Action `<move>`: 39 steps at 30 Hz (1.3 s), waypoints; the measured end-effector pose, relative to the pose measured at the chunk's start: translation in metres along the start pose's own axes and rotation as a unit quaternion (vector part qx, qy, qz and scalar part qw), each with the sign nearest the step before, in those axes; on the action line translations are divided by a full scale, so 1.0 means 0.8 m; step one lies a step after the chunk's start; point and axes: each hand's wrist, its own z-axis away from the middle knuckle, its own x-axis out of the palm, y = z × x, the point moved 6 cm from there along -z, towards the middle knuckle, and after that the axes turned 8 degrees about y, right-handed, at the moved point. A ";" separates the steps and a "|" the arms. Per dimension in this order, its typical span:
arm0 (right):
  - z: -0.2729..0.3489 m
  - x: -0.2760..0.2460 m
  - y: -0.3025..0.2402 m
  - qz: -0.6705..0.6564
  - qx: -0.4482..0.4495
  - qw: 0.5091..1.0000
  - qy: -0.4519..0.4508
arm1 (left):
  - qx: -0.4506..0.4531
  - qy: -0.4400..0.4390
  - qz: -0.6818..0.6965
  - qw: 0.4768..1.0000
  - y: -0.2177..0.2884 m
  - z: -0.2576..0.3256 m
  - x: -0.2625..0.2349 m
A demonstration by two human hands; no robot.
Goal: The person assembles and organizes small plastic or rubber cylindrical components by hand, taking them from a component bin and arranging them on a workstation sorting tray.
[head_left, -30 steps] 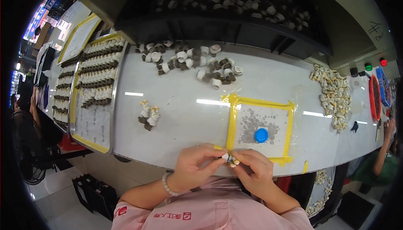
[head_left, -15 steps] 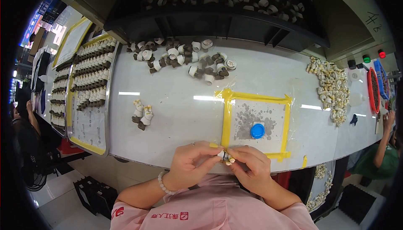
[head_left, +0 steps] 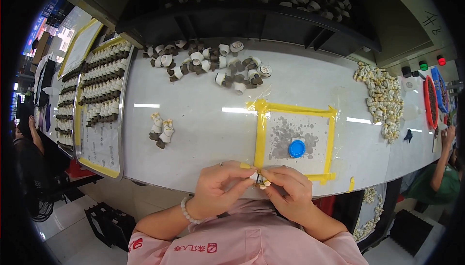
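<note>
Both the left hand (head_left: pixel 220 190) and right hand (head_left: pixel 290 192) are pinching one small white part (head_left: pixel 259 180) between fingertips, steadying it close to the body for fine fitting.

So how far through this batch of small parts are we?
Done: rows of parts fill the tray at the left, and a few lie beside it. In hand: left hand and right hand pinch one small part together. Left: loose piles and remain on the bench.

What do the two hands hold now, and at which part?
Both hands, left hand and right hand, pinch one small white-and-dark part between fingertips, one at each end.
</note>
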 end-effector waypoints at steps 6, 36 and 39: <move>-0.002 0.002 -0.001 -0.006 0.001 1.000 -0.010 | 0.004 0.019 -0.019 1.000 0.000 0.000 -0.003; 0.000 0.013 -0.007 0.005 0.031 0.999 -0.036 | 0.230 0.184 -0.544 0.785 0.077 -0.007 -0.130; -0.005 0.014 -0.012 0.012 0.019 0.999 -0.048 | 0.245 0.162 -0.509 0.809 0.075 -0.005 -0.116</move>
